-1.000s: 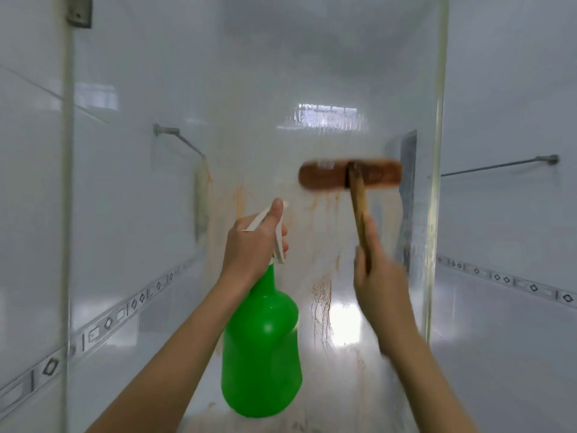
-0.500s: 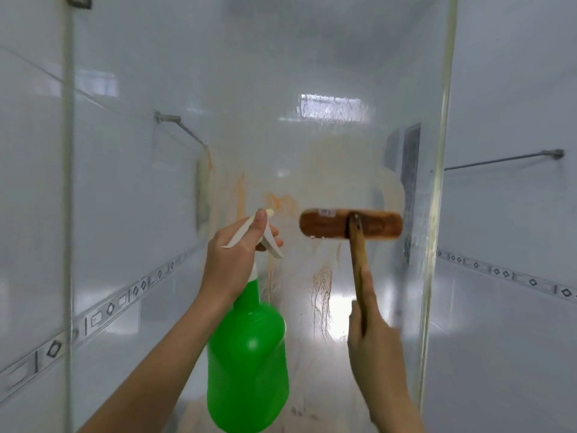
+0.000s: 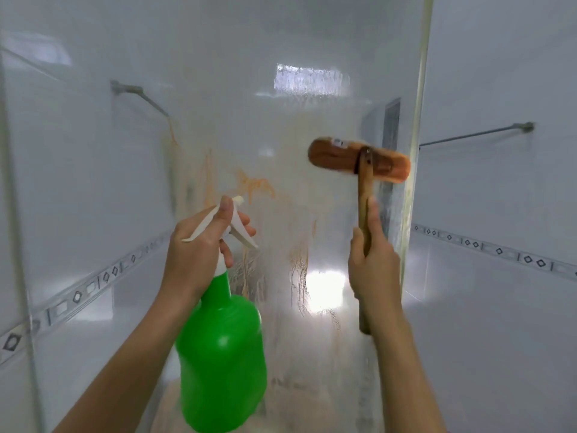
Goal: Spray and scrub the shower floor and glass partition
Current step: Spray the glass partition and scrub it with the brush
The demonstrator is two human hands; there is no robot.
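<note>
on the left, the left hand (image 3: 203, 245) grips the neck of the green spray bottle (image 3: 221, 354). its thumb lies up along the white spray head and its fingers curl round the trigger. the forearm rises from the lower left and the bottle hangs upright below the fist, nozzle facing the glass partition (image 3: 281, 120) just ahead.

the glass fills the middle of the view. it is cloudy, with orange stains (image 3: 256, 182) and thin run marks trailing down its centre. the shower floor (image 3: 306, 401) shows only as a hazy patch at the bottom edge.

further right, the wooden scrub brush (image 3: 359, 159) sits with its head crosswise and slightly tilted, close to the glass's right edge. it seems to be pressed to the pane, though contact cannot be confirmed. the right hand (image 3: 374, 267) clenches the brush handle, one digit laid straight up it, wrist straight and forearm climbing from the lower right. a towel rail (image 3: 474, 137) crosses the wall beyond.

the step in hand looks like scrubbing the glass, with the floor yet to be done. the next move likely calls for carrying the brush left onto the orange patches with firm pressure, and perhaps a fresh squeeze of spray there first.
</note>
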